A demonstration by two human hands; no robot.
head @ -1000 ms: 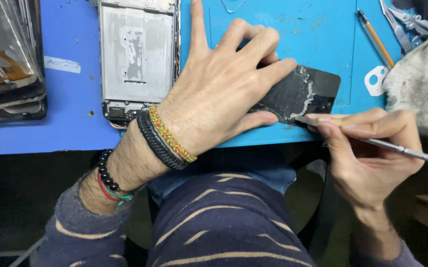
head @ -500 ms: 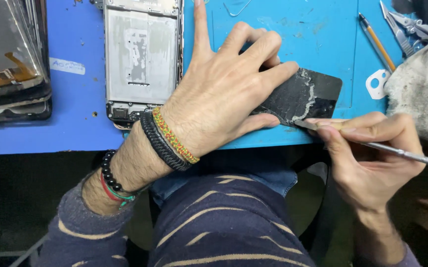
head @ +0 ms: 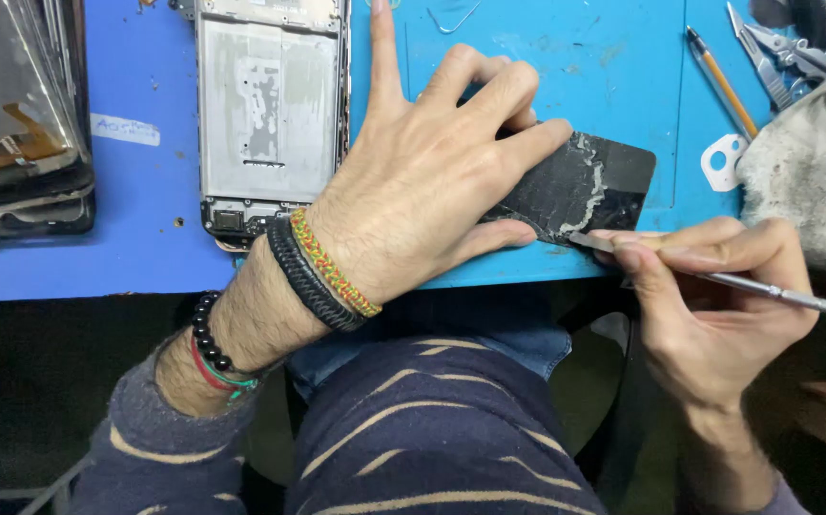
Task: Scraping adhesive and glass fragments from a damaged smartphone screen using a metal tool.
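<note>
Dark cracked panel [head: 580, 186] lay centre-right of frame, pinned flat under spread left hand [head: 432, 181]. Right hand [head: 718, 296], lower right, pinched thin metal tool [head: 718, 279], tip at panel's lower edge.

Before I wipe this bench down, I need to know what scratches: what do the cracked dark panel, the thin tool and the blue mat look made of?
The cracked dark rectangular panel looks like glass: glossy, with pale branching fracture lines. The thin silver tool in the right hand appears to be polished metal, judging by its bright sheen. The blue work mat looks like matte rubber or silicone, with moulded lines; I can't tell which.
</note>
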